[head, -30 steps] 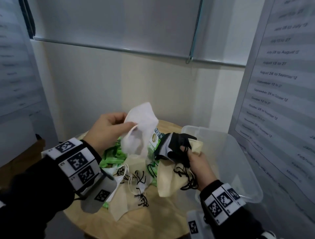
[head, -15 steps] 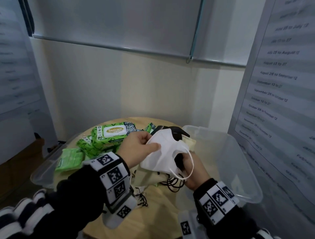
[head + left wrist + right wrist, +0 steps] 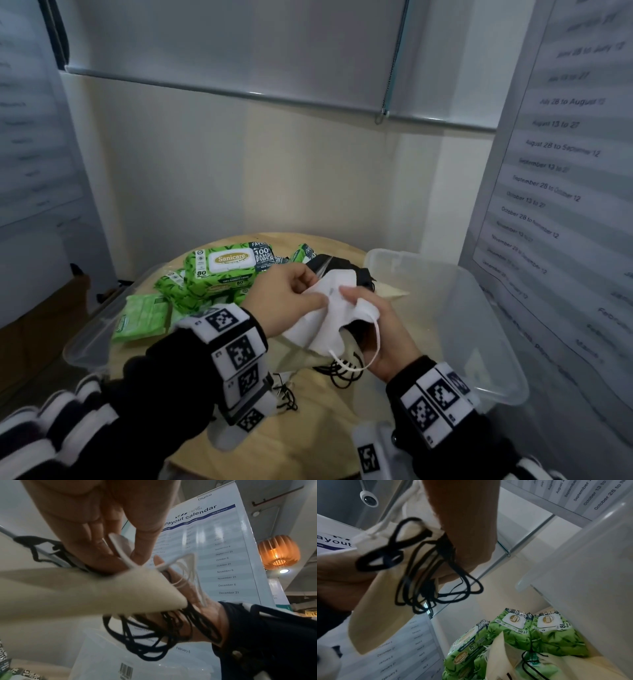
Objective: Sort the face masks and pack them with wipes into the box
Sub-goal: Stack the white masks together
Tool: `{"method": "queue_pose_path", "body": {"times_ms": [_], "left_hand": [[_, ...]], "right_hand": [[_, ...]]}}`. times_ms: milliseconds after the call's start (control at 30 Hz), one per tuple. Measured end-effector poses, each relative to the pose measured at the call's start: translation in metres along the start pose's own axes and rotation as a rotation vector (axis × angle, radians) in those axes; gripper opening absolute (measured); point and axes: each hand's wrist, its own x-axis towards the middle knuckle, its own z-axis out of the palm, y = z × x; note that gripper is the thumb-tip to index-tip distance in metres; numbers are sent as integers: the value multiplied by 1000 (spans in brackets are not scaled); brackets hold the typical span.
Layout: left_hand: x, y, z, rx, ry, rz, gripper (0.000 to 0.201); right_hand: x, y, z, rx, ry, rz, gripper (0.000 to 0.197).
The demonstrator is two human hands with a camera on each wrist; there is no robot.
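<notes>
Over the round table, my left hand (image 3: 308,294) pinches a white face mask (image 3: 329,318) and lays it on the bundle in my right hand (image 3: 363,308). My right thumb rests on the white mask, and the fingers curl under a black mask (image 3: 342,265) and beige masks (image 3: 390,291). Black ear loops (image 3: 342,373) dangle below the bundle. In the left wrist view my fingers (image 3: 102,540) pinch the white mask's edge (image 3: 120,550) above a beige mask (image 3: 68,588). The right wrist view shows the beige mask (image 3: 385,601) with black loops (image 3: 428,574).
A clear plastic box (image 3: 496,342) stands open at the right of the wooden table (image 3: 308,438). Green wipes packs (image 3: 226,270) are piled at the back left, and a smaller pack (image 3: 144,315) lies on a clear lid (image 3: 85,342). More beige masks (image 3: 505,655) lie beside the wipes.
My left hand has brought the white mask down and right, from above the wipes onto the bundle. My right thumb now rests on it.
</notes>
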Motion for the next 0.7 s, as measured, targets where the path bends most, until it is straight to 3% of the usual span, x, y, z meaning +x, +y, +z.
{"method": "queue_pose_path", "body": {"times_ms": [167,267,300,367,433,500,533,600,700], "left_hand": [[5,-10,-19,-133,57,-88,15],[13,-33,-41,-191,147,-191,13],[16,-45,-49,-176,179,-227,14],[19,-76,-60,-109,202,-315,16],[20,-109,-65,11,153,-416,16],[21,-139,-64,210,6,-523,11],[21,-151,-61,331,-99,-575,19],[24,-173,-52,544,-283,-627,60],[25,-194,-32,691,-346,-633,94]], "right_hand": [[17,14,-9,-93,268,-1,45],[26,24,-26,-46,401,-36,73],[28,26,-31,-36,414,-48,74],[29,25,-38,-24,407,-72,57],[31,22,-45,-8,403,-98,52],[31,17,-48,4,415,-121,76],[30,16,-49,7,417,-128,78],[28,13,-51,9,410,-135,74],[27,12,-55,6,377,-125,73]]}}
